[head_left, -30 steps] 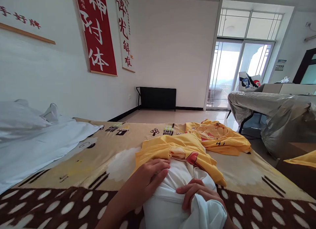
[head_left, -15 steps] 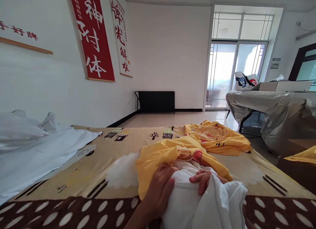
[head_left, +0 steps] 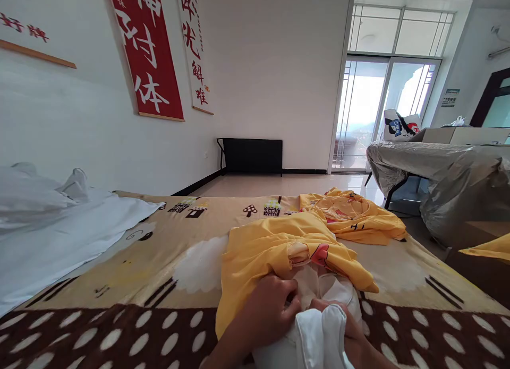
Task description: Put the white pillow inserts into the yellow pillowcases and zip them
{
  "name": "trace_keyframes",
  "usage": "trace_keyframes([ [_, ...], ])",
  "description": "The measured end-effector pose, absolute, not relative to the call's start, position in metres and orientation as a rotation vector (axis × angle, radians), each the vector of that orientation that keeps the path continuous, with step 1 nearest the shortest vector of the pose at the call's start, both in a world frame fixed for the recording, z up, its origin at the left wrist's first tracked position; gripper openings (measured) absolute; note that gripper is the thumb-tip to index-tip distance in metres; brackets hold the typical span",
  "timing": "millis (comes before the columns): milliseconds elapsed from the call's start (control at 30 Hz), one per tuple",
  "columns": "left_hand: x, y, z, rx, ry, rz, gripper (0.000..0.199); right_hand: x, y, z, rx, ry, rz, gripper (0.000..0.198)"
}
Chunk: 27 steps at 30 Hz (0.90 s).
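A yellow printed cloth (head_left: 258,247), with a red patch and a gathered opening, lies across the bed in front of me. From that opening comes a bunched white cloth (head_left: 319,332) with a stitched, folded edge. My left hand (head_left: 274,308) is curled over the white cloth beside the yellow one, thumb and fingers pinching it. On the other side, my right hand (head_left: 342,321) is closed on the white cloth, its fingers partly behind a raised fold. A second yellow cloth (head_left: 358,220) lies crumpled just beyond.
The bed is covered by a beige and brown patterned blanket (head_left: 135,273). White fabric (head_left: 79,236) is heaped at the left. A plastic-draped table (head_left: 430,151) stands at the right, with more yellow cloth (head_left: 492,248) near the right edge. A black folded panel (head_left: 253,156) leans by the far wall.
My right hand has drawn down toward me and its fingers have closed on the white cloth. The white cloth is more bunched and lower. The view has tipped slightly downward.
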<state>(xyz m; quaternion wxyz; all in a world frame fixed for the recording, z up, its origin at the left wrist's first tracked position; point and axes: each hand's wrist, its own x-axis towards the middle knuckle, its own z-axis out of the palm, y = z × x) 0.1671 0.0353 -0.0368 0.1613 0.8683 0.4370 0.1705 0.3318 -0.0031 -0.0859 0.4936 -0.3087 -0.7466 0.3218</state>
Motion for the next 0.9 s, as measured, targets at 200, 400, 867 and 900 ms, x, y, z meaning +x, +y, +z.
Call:
trace_keyframes([
  [200,0.163,0.036,-0.035,2.633,1.309,0.765,0.016,0.322,-0.003,-0.083,-0.609,-1.895,1.028,0.045],
  [400,0.163,0.051,-0.043,2.712,1.528,0.815,0.035,0.319,-0.001,-0.083,-0.535,-1.899,0.989,0.042],
  [867,0.15,0.077,-0.056,2.787,1.992,0.645,0.027,0.319,0.002,-0.098,-0.611,-1.945,0.977,0.044],
  [900,0.15,0.079,-0.058,2.778,1.953,0.645,0.026,0.32,0.003,-0.099,-0.608,-1.957,0.981,0.043],
])
